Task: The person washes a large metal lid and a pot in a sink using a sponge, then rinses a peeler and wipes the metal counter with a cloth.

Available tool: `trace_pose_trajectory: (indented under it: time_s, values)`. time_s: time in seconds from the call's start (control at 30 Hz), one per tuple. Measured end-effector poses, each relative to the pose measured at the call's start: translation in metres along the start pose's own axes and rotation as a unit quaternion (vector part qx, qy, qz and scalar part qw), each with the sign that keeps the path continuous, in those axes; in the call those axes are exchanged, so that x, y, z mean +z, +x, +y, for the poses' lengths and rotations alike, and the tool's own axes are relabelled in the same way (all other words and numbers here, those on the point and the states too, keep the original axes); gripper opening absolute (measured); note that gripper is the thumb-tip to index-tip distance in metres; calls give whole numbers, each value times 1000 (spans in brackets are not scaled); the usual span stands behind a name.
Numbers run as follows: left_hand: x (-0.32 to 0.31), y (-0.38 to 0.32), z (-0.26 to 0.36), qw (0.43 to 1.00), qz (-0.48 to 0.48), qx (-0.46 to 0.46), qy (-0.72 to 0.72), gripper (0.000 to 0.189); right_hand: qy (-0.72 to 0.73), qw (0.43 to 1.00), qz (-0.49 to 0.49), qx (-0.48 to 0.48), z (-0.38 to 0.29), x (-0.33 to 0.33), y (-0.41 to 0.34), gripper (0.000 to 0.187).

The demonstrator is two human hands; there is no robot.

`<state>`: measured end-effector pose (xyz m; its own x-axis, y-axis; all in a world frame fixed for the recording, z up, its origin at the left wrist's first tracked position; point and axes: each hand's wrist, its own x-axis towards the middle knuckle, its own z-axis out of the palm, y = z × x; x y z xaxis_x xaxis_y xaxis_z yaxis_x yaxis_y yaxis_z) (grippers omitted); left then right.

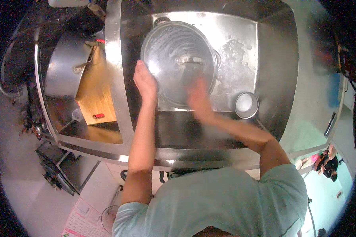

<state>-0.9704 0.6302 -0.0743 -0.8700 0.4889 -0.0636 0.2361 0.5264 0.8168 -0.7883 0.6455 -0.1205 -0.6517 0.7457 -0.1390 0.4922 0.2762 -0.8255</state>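
A large round metal pot or lid with circular streaks on its surface lies in the sink before me. What looks like a handle shows near its middle, and another loop sticks out at its right rim. My left hand is held against the left rim, fingers together; the thumb side is partly hidden. Over the lower right part of the round surface, my right hand is blurred by motion. Whether it holds anything cannot be seen. A small metal cup or bowl stands to the right of that hand.
Beneath the pot is a wet, shiny sink floor. A metal divider separates the left basin, where a big metal pot and a wooden board with red-edged slot lean together. Steel counter runs along the right.
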Motion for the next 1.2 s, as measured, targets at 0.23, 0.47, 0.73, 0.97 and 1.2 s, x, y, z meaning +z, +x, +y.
trace_pose_trajectory:
  time_s: [0.23,0.47,0.73,0.97,1.2]
  values:
    - [4,-12,9,995,-77,-69,1,51,-40,999,17,-33,-17,-4,175,38]
    - [-5,-17,26,973,-102,-160,-128,53,-199,964,125,-125,-71,13,78,37]
    - [7,-33,26,997,-56,48,35,40,-77,994,39,70,-2,-46,166,28]
    - [12,-58,56,980,-149,134,18,33,-179,976,38,121,74,-120,107,42]
    - [40,-41,70,983,-178,42,-32,34,-127,980,154,-15,51,-220,124,61]
